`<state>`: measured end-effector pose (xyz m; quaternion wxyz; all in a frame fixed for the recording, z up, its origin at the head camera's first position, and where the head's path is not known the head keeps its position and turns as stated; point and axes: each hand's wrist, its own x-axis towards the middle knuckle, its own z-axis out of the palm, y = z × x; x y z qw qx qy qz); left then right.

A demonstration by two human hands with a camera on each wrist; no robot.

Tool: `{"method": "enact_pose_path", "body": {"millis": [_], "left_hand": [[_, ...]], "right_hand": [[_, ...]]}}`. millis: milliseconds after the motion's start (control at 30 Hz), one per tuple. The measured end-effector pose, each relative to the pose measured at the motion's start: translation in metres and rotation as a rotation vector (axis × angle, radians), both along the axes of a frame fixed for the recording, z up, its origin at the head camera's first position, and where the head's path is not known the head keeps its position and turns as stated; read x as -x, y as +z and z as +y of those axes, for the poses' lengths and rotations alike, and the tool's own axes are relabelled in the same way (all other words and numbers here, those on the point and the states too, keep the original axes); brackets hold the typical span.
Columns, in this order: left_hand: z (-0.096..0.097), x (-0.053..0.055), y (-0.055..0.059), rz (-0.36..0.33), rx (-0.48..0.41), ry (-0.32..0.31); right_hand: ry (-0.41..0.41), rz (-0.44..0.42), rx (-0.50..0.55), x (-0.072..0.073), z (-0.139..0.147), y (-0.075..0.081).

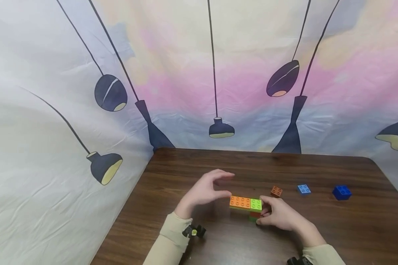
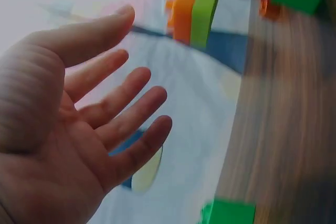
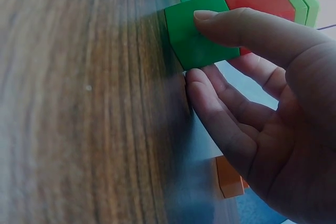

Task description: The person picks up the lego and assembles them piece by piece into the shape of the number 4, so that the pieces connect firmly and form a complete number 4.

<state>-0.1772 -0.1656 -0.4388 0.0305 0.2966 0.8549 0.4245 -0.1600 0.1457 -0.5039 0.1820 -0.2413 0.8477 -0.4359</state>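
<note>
The right hand point(image 1: 282, 215) pinches a boxy stack of smooth, studded plastic blocks point(image 1: 241, 202) over the wood-grained table point(image 1: 232, 243), the left hand point(image 1: 202, 190) wide beside it, fingers apart.

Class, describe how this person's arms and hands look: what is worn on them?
The left hand and right hand are bare, with no gloves or rings visible. The left sleeve and right sleeve are long and pale beige. A small black device with a yellow-green spot sits at the left wrist; another black device shows partly at the right.
</note>
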Motion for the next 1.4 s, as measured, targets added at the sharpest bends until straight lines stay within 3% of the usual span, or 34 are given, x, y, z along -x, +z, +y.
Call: {"method": "enact_pose_path", "body": {"millis": [233,367,533,767,1167,1400], "left_hand": [[-0.037,0.018,-0.022,-0.023,0.034,0.298],[-0.051,0.022,-0.037,-0.061,0.071,0.39],[-0.057,0.027,-0.05,-0.101,0.105,0.409],[-0.057,0.03,-0.061,-0.093,0.187,0.405],[-0.061,0.032,-0.06,-0.095,0.133,0.424],[-0.063,0.032,-0.061,-0.103,0.145,0.44]], "right_hand": [[-0.003,0.007,0.007,0.0,0.001,0.001],[-0.003,-0.005,0.015,-0.001,0.0,0.001],[0.003,-0.013,0.041,-0.001,0.001,0.0],[0.011,-0.022,0.046,-0.001,0.002,-0.002],[0.009,-0.012,0.048,0.001,0.002,-0.003],[0.01,-0.023,0.052,0.001,0.003,-0.004]]}}
